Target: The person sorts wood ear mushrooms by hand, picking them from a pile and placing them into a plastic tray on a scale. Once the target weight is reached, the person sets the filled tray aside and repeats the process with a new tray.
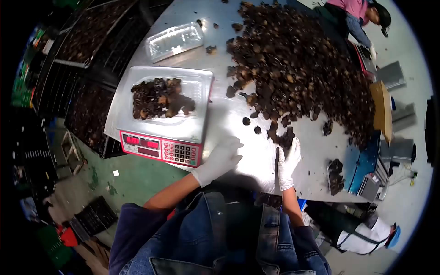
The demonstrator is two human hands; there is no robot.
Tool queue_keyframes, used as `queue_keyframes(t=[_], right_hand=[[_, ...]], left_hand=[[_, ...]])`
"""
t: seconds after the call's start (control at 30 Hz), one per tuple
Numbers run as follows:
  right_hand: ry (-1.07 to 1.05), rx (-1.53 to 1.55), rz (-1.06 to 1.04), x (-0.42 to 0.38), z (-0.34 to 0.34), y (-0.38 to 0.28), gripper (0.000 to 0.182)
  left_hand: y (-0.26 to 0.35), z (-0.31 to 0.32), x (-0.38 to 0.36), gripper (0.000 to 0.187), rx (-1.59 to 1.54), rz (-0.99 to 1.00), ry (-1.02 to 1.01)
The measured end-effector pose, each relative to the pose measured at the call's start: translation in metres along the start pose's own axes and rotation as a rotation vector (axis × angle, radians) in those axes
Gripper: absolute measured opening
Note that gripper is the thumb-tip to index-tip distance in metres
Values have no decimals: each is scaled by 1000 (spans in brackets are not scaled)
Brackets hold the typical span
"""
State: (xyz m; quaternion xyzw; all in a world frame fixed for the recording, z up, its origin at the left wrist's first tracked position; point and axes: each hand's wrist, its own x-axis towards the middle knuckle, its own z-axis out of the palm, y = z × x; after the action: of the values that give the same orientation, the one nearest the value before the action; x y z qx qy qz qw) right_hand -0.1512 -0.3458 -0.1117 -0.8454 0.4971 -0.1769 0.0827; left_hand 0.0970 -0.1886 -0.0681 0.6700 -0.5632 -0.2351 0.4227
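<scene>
My left hand (222,158), in a white glove, hovers near the right front corner of a digital scale (201,128). Its fingers are apart and nothing is in them. On the scale's plate, a clear plastic tray (190,85) holds dark brown mushroom-like pieces (149,98). My right hand (288,167), also gloved, is at the near edge of a large heap (293,68) of the same pieces. A few dark pieces (286,138) sit between its thumb and fingers. A dark strip, perhaps shadow, lies left of that hand.
Behind the scale lies another clear tray (176,42). A filled tray (336,176) stands at the table's right. Dark crates (68,62) of pieces are stacked at left. One person (362,16) works at the far right; another person (366,236) is at the lower right.
</scene>
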Motion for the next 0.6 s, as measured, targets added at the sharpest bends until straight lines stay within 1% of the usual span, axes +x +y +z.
queue_keyframes(t=[0.03, 0.07, 0.1, 0.13, 0.17, 0.2, 0.27, 0.3, 0.33, 0.37, 0.4, 0.47, 0.5, 0.53, 0.57, 0.6], right_hand=[[8, 26, 37, -7, -3, 4, 73], [15, 52, 71, -13, -6, 7, 75], [19, 128, 102, -18, -9, 10, 76], [22, 126, 119, -20, -11, 8, 76], [35, 148, 164, -22, -14, 6, 77], [49, 170, 207, -25, -15, 4, 79], [79, 208, 221, -27, -11, 7, 78], [90, 139, 183, -25, -15, 3, 79], [98, 69, 141, -23, -19, 0, 79], [154, 49, 110, -20, -14, 2, 81], [134, 33, 122, -18, -17, -1, 80], [79, 23, 98, -14, -19, -3, 82], [89, 44, 88, -14, -18, -6, 83], [103, 81, 84, -16, -19, -10, 81], [78, 50, 85, -15, -19, -11, 80], [54, 20, 85, -14, -18, -13, 79]], left_hand=[[-8, 14, 0, 37, 9, 0, -38], [-7, 20, 5, 37, 6, 6, -59], [-8, 27, 14, 40, 78, -1, -11], [-10, 32, 24, 42, 150, -6, 39], [-13, 41, 33, 49, 124, -71, 79], [-10, 44, 44, 49, 123, -65, 65], [0, 49, 65, 55, 280, -133, 180], [-2, 57, 73, 55, 279, -129, 170], [-7, 68, 79, 55, 307, -109, 244], [-12, 77, 80, 55, 334, -91, 320], [-13, 82, 77, 55, 333, -91, 313], [-17, 88, 74, 43, 187, -126, 156], [-19, 90, 70, 43, 185, -126, 150], [-22, 91, 65, 36, 212, -93, 131], [-25, 92, 62, 29, 239, -60, 115], [-28, 93, 61, 29, 239, -58, 112]])
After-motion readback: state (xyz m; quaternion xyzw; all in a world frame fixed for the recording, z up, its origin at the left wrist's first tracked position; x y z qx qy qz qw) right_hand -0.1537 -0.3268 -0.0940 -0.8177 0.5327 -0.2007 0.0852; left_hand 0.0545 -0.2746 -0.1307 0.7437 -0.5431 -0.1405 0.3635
